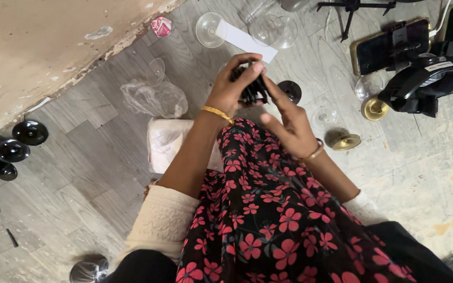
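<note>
Black plastic piece [251,86] gripped in both hands above the lap.
Left hand [232,86] fingers close round it; right hand [289,123] fingers pinch its edge, probably fitting parts; clear glasses [273,29] lie on the floor.

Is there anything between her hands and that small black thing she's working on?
Nothing visible. The left hand already wraps its fingers around the black object, and the right hand touches it from the other side. Both hold it above the floral skirt, clear of the glasses on the floor.
</note>
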